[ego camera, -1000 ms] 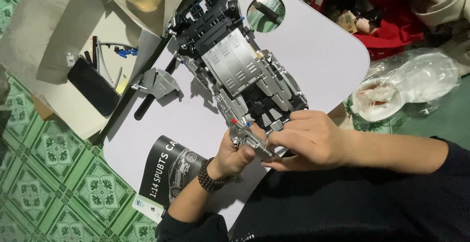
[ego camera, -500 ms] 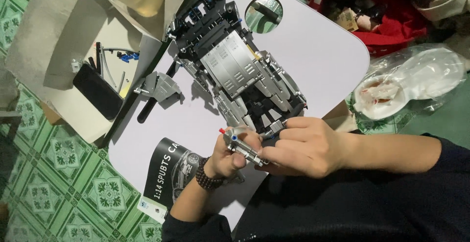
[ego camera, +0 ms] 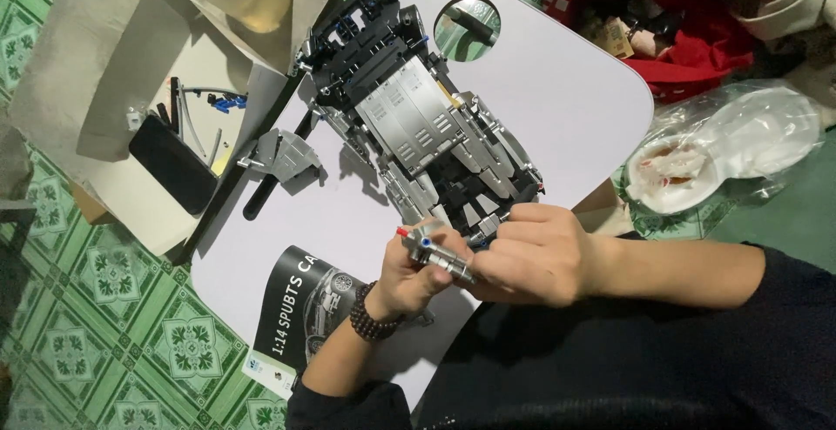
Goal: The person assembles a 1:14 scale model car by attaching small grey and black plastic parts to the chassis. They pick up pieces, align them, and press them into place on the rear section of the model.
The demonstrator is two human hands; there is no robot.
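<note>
A grey and black brick-built model car lies on a white table. Just in front of its near end, my left hand grips a small grey brick sub-assembly with red and blue pins at its tip. My right hand closes over the other end of the same piece, fingers pinching it. A dark bead bracelet sits on my left wrist. A loose grey car panel rests on the table to the left of the model.
A black instruction booklet lies at the table's near edge. An open cardboard box at left holds a black phone and small parts. A plastic bag with white plates and red cloth sit at right. Green patterned floor tiles surround everything.
Both hands with the small sub-assembly have shifted slightly left and toward me, away from the model's end. The view has shifted a little.
</note>
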